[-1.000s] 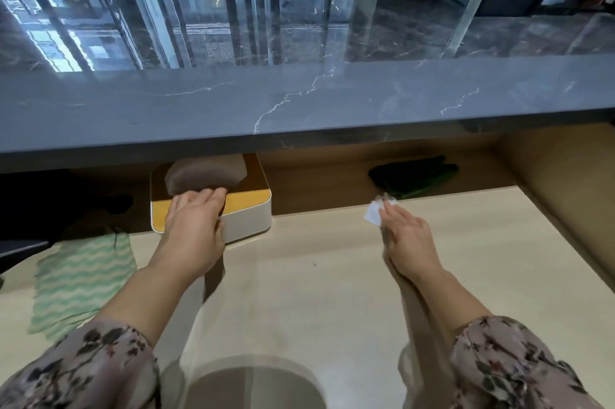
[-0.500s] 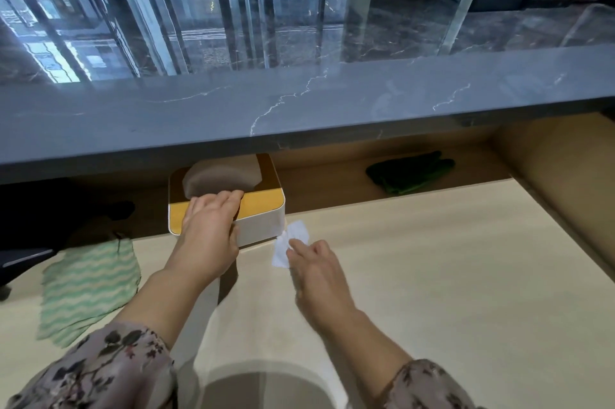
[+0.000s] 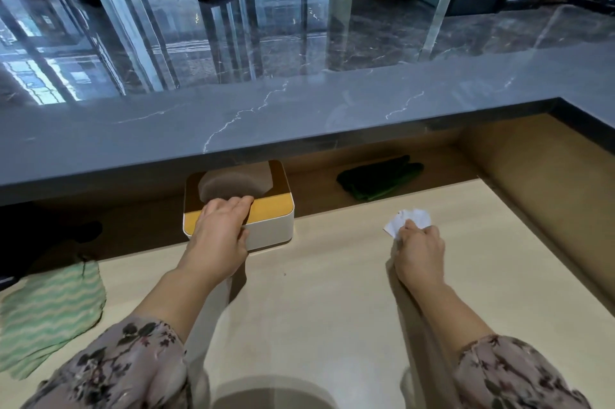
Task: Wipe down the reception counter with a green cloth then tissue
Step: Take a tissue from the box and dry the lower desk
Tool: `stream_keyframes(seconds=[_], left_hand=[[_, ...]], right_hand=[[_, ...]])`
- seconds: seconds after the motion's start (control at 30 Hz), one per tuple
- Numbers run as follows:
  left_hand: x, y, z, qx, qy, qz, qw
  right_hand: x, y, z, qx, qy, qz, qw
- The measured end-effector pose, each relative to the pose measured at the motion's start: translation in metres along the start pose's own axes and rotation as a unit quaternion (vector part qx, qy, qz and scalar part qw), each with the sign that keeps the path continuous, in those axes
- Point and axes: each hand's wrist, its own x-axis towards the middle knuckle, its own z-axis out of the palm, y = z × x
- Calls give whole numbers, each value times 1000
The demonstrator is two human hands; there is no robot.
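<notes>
My right hand point(image 3: 420, 250) presses a small white tissue point(image 3: 407, 221) onto the pale wooden desk point(image 3: 332, 308), right of centre; the tissue sticks out beyond my fingertips. My left hand point(image 3: 221, 232) rests flat on the front of a white tissue box point(image 3: 269, 228) with a yellow-brown lid, its fingers straight over the lid. A light green striped cloth point(image 3: 46, 312) lies on the desk at the far left, untouched. The raised grey marble counter top point(image 3: 266, 115) runs across above the desk.
A dark green cloth point(image 3: 379, 180) lies on the recessed shelf under the marble top, behind my right hand. A wooden side wall point(image 3: 549, 195) closes the desk on the right. Dark objects sit in shadow at the far left.
My right hand has slid the tissue from beside the tissue box back to the right across the desk. The left hand stays on the box.
</notes>
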Motion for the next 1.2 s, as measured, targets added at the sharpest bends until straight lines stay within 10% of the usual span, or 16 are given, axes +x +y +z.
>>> stream_keyframes(seconds=[0.33, 0.7, 1.2], left_hand=[[15, 36, 15, 48, 27, -7, 998], [14, 124, 53, 72, 107, 119, 985], [126, 217, 125, 25, -130, 35, 991]], right_hand=[[-18, -40, 29, 63, -55, -224, 971], [50, 125, -31, -4, 33, -74, 997], [56, 145, -14, 88, 5, -66, 994]])
